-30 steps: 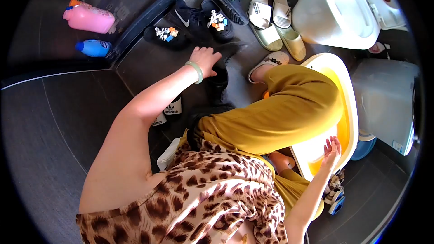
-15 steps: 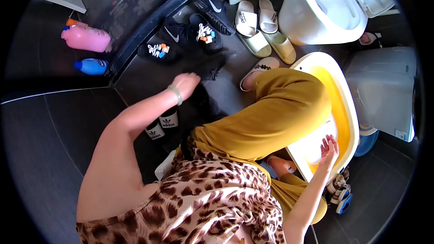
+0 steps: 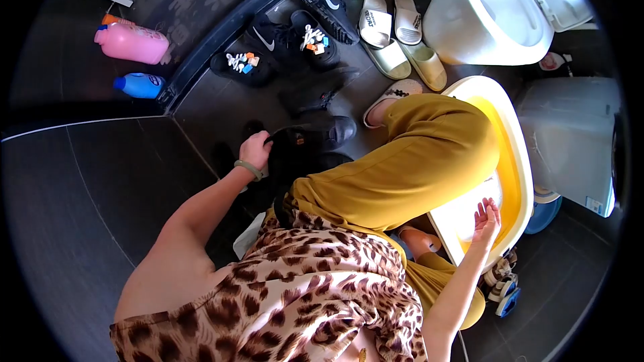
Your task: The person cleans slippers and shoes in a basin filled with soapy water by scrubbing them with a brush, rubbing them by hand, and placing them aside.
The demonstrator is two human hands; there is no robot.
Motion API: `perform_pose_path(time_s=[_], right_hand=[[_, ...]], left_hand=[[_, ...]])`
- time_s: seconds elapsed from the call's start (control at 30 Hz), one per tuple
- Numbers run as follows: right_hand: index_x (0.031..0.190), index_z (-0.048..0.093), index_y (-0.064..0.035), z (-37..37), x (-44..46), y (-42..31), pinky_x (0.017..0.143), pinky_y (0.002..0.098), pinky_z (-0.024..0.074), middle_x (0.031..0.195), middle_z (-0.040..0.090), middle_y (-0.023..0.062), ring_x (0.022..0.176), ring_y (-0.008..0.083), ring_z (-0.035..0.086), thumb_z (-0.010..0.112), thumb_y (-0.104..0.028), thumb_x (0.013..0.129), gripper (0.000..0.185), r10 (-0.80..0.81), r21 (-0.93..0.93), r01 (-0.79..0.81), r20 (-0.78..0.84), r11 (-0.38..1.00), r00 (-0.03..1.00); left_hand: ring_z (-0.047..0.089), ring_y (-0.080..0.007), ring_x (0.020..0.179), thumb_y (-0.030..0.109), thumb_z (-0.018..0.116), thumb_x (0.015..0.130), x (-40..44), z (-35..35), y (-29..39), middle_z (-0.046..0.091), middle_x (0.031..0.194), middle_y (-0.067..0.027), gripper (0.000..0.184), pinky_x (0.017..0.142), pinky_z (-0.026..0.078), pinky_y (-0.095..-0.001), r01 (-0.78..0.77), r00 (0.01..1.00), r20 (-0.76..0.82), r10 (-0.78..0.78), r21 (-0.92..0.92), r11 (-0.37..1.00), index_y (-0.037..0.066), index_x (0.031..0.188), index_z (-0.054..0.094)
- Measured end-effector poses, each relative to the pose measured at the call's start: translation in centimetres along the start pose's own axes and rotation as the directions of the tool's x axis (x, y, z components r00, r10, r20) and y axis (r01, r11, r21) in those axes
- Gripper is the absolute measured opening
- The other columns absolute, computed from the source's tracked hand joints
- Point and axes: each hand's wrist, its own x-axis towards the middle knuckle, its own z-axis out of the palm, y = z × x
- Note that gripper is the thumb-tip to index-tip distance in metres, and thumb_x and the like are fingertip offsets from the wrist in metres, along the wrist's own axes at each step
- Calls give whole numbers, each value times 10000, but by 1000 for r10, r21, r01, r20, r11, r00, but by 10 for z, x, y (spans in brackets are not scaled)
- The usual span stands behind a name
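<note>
My left hand (image 3: 255,150), with a pale green bangle on its wrist, is closed on the heel end of a black shoe (image 3: 322,135). The shoe's rounded toe points right, towards my bent knee. Just beyond it lies another dark shoe (image 3: 307,99) on the tiles. My right hand (image 3: 488,220) is palm up with loosely curled fingers over the white and yellow basin (image 3: 516,154), holding nothing. Part of the basin is hidden behind my mustard trouser leg.
Black clogs with charms (image 3: 247,75) and black sneakers (image 3: 329,17) stand ahead. Pale slides (image 3: 376,23) sit beside the white toilet (image 3: 486,17). Pink (image 3: 137,43) and blue (image 3: 142,85) bottles are at the left, a grey bin (image 3: 570,141) at the right, small sandals (image 3: 503,285) below it.
My left hand has moved down and left. The black shoe in it now shows clearly, covering the adidas slides seen before. My right hand has stayed over the basin.
</note>
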Motion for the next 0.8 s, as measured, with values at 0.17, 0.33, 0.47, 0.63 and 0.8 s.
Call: perform_pose_path(time_s=[0.17,0.33,0.47,0.63,0.8], right_hand=[[1144,576,-41,6,-7,-3,779,295,474,1052,649,80,935,196,627,490,-94,897,268,1,-20,-2,-30,1000,1000],[1138,578,-42,4,-8,-2,759,290,480,1033,655,78,917,193,630,482,-93,901,260,-9,-39,7,-49,999,999],[1131,579,-45,6,-9,1,737,279,482,1032,653,70,891,180,630,478,-85,899,256,10,-42,-12,-46,999,999],[1104,585,-55,22,-17,-4,693,270,481,1004,655,58,857,162,627,476,-77,896,236,9,-70,-13,-50,997,999],[1108,586,-58,26,-16,-6,682,260,486,1004,655,55,840,158,633,492,-79,888,240,7,-91,-12,-52,996,999]], left_hand=[[579,-361,902,216,585,843,9,26,-13,625,931,-165,214,771,466,-431,91,980,164,-116,153,984,21,931,589],[584,-345,945,305,606,826,45,18,-7,627,969,-167,309,807,470,-415,207,942,232,-242,164,964,31,968,598],[572,-326,1006,394,677,755,76,31,17,605,1052,-160,473,841,463,-411,253,960,83,-268,163,954,41,1051,569],[506,-252,1162,502,717,689,106,51,40,543,1237,-88,674,954,380,-446,490,826,138,-547,306,816,90,1187,525],[546,-220,1111,542,677,705,112,64,40,593,1167,-78,647,942,363,-416,476,824,69,-562,452,754,92,1154,556]])
